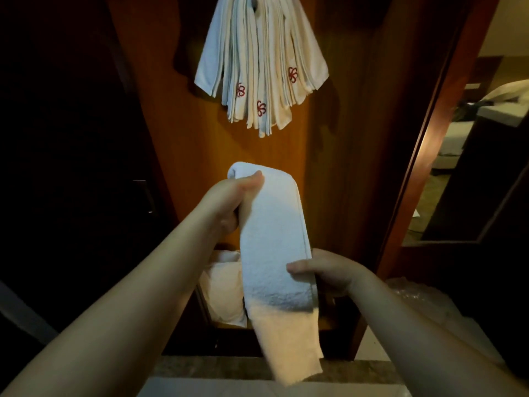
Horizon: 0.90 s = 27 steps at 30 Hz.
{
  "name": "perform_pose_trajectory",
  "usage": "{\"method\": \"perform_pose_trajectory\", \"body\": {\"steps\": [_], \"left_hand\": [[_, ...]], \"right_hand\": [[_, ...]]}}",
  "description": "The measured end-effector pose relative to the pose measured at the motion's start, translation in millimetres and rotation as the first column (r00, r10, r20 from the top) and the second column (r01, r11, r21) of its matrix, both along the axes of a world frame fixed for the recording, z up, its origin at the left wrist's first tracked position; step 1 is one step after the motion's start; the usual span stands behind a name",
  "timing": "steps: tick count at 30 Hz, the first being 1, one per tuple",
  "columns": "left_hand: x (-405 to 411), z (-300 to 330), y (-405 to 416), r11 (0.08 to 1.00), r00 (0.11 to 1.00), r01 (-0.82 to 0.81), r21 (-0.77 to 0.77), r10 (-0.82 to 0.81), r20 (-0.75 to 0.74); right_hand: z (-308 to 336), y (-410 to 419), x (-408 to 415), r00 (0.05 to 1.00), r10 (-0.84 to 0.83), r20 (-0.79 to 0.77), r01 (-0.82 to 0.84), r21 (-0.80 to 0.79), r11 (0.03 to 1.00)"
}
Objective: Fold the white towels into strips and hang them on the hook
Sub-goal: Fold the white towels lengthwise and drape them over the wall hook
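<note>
Towel, white and folded into a long strip, is held up in front of a wooden door, its lower end hanging down toward the pale surface at the bottom edge of the view. Nearest, the right hand pinches the strip's right edge partway down, thumb on the front and fingers curled behind it. Higher and farther out, the left hand grips the top of the strip where it bends over, fingers wrapped round the fold. Behind the strip, low down, more white cloth sits in an open compartment. Farther up the door, a fanned bunch of folded towels hangs from a hook, some with red flower marks.
</note>
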<state>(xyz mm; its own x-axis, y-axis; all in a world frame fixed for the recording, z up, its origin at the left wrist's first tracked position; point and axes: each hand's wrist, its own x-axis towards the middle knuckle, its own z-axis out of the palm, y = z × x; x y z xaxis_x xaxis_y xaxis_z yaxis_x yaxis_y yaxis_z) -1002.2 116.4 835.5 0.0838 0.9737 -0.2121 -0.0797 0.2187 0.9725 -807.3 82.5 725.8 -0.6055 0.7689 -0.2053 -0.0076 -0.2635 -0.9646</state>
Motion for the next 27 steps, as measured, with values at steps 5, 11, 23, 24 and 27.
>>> {"method": "perform_pose_trajectory", "body": {"steps": [5, 11, 23, 24, 27], "left_hand": [[-5.5, 0.4, 17.1, 0.995, 1.000, 0.006, -0.104, -0.007, -0.005], [-16.4, -25.9, 28.8, 0.976, 0.971, 0.210, -0.056, -0.202, 0.129], [-21.2, -95.3, 3.2, 0.846, 0.853, 0.522, 0.107, -0.521, -0.046], [-21.6, -98.1, 2.7, 0.858, 0.864, 0.503, 0.108, -0.503, -0.025], [-22.9, -104.9, 2.1, 0.888, 0.893, 0.444, 0.117, -0.449, 0.016]], "right_hand": [[28.8, 2.1, -2.4, 0.993, 0.008, 0.119, -0.020, 0.096, 0.995], [52.4, 11.7, 2.3, 0.990, -0.060, -0.129, 0.063, 0.024, 0.998], [103.2, 33.9, 18.7, 0.863, -0.384, -0.328, 0.412, 0.018, 0.911], [108.1, 34.5, 17.0, 0.861, -0.389, -0.326, 0.418, 0.020, 0.908], [125.1, 35.8, 11.1, 0.854, -0.419, -0.308, 0.451, 0.038, 0.891]]}}
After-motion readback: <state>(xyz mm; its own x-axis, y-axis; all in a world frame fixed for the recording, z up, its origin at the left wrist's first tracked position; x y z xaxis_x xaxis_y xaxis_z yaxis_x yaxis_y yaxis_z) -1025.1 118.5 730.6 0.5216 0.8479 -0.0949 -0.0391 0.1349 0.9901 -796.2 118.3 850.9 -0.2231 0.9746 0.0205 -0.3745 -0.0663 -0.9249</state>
